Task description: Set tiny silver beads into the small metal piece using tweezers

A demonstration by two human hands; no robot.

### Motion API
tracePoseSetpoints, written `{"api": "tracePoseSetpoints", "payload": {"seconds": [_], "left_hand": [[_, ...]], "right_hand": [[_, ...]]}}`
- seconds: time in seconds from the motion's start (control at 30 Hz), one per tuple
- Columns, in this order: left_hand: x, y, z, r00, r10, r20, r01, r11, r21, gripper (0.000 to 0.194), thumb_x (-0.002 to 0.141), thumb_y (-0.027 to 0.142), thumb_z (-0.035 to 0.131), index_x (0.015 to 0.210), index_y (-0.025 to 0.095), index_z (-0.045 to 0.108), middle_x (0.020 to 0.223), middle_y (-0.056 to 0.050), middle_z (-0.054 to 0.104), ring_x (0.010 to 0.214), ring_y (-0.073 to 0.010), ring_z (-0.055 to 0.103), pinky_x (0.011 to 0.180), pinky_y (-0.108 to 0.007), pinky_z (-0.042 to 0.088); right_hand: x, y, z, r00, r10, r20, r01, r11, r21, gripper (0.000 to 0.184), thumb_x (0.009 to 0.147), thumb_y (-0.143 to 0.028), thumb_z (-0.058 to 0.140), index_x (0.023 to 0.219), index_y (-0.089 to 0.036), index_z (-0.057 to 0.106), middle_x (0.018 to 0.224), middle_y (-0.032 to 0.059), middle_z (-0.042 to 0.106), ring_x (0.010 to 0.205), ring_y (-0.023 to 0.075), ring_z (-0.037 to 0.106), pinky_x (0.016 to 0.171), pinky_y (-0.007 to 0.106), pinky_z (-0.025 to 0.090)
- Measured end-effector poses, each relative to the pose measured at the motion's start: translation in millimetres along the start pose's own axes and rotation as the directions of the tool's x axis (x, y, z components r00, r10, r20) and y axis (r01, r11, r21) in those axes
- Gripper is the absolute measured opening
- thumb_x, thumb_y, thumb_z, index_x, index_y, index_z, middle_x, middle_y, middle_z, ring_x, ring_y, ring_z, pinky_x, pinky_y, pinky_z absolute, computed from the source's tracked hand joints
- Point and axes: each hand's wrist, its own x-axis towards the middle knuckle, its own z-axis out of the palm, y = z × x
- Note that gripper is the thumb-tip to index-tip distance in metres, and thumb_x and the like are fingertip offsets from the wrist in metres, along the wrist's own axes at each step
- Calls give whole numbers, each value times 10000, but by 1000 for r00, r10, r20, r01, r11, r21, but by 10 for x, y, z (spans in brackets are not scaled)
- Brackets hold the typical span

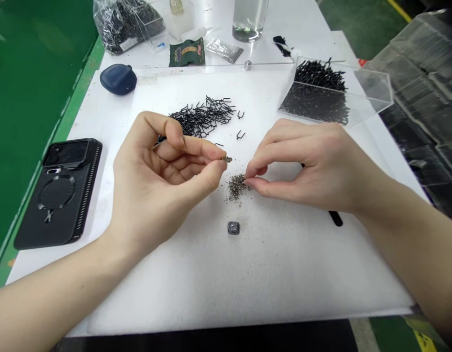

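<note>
My left hand (163, 166) is raised over a white foam mat (226, 274), fingers closed in a pinch on a thin black wire clip whose small metal tip (227, 159) sticks out past the fingertips. My right hand (306, 164) rests to the right, thumb and forefinger pinched together at the edge of a little heap of tiny grey metal parts (236, 186); what they hold is too small to see. A small square dark piece (233, 228) lies on the mat in front of the heap. A pile of black wire clips (204, 116) lies behind my left hand.
A black-cased phone (60, 193) lies face down at the left. A clear tray of black clips (321, 93) stands at the right rear. A dark blue pouch (118, 79), bags of parts (123, 22), a green packet (186, 52) and a glass jar (248, 19) sit at the back.
</note>
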Motion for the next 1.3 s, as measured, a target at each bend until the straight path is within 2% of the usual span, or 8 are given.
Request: {"api": "tracePoseSetpoints", "payload": {"seconds": [0.2, 0.37, 0.47, 0.63, 0.8, 0.93, 1.17, 1.3], "left_hand": [[23, 13, -26, 991, -136, 21, 137, 985, -101, 496, 746, 36, 929, 945, 270, 539, 851, 42, 864, 807, -148, 854, 744, -219, 702], [60, 21, -39, 968, -247, 35, 250, 956, -151, 524, 687, 72, 978, 921, 282, 559, 800, 50, 837, 800, -194, 855, 732, -285, 706], [74, 37, -36, 948, -315, 42, 317, 925, -208, 558, 630, 41, 1006, 903, 276, 580, 797, 65, 838, 810, -168, 840, 707, -239, 671], [82, 28, -33, 953, -299, 50, 303, 927, -222, 579, 611, 29, 1021, 891, 277, 579, 803, 64, 854, 891, -201, 861, 741, -265, 686], [64, 10, -25, 959, -279, 43, 282, 933, -225, 585, 642, 65, 1047, 905, 278, 569, 823, 53, 871, 954, -228, 883, 828, -309, 712], [50, 12, -10, 967, -249, 56, 255, 938, -234, 583, 692, 84, 1053, 913, 279, 550, 844, 50, 885, 943, -207, 886, 910, -323, 722], [7, -7, -8, 982, -187, 23, 188, 967, -170, 567, 744, 154, 1079, 917, 290, 556, 882, 40, 893, 905, -217, 892, 869, -326, 734], [-15, 1, 12, 990, -139, 16, 140, 979, -147, 538, 779, 131, 1055, 916, 291, 560, 888, 36, 896, 906, -208, 896, 842, -293, 736]], "right_hand": [[3, 14, -9, 999, -30, -12, 31, 1000, 7, 172, 881, -93, 813, 847, -251, 753, 830, -26, 776, 836, 185, 735, 735, 344, 551], [10, -25, 3, 999, -10, -38, 13, 998, 64, 177, 906, -111, 762, 910, -286, 789, 938, -27, 848, 882, 202, 773, 795, 366, 597], [19, -46, 5, 999, 2, -50, 1, 997, 76, 197, 891, -91, 754, 884, -287, 756, 905, -36, 837, 851, 196, 762, 800, 370, 603], [20, -35, -13, 998, 32, -46, -28, 996, 86, 201, 886, -128, 801, 825, -301, 717, 818, -41, 795, 811, 211, 740, 768, 393, 601], [1, -87, 57, 973, 168, -157, -132, 967, 217, 157, 922, -189, 865, 1053, -275, 850, 1007, -12, 865, 904, 193, 778, 709, 354, 577], [18, -201, 162, 925, 309, -220, -195, 885, 423, 112, 920, -229, 940, 1019, -252, 891, 1033, -8, 898, 913, 171, 810, 670, 313, 605], [45, -290, 232, 896, 356, -264, -221, 875, 431, 151, 890, -189, 965, 928, -327, 918, 926, -45, 895, 764, 173, 812, 587, 306, 664], [43, -299, 235, 891, 379, -251, -236, 857, 458, 100, 937, -209, 931, 917, -305, 912, 910, -24, 887, 762, 176, 816, 597, 298, 684]]}}
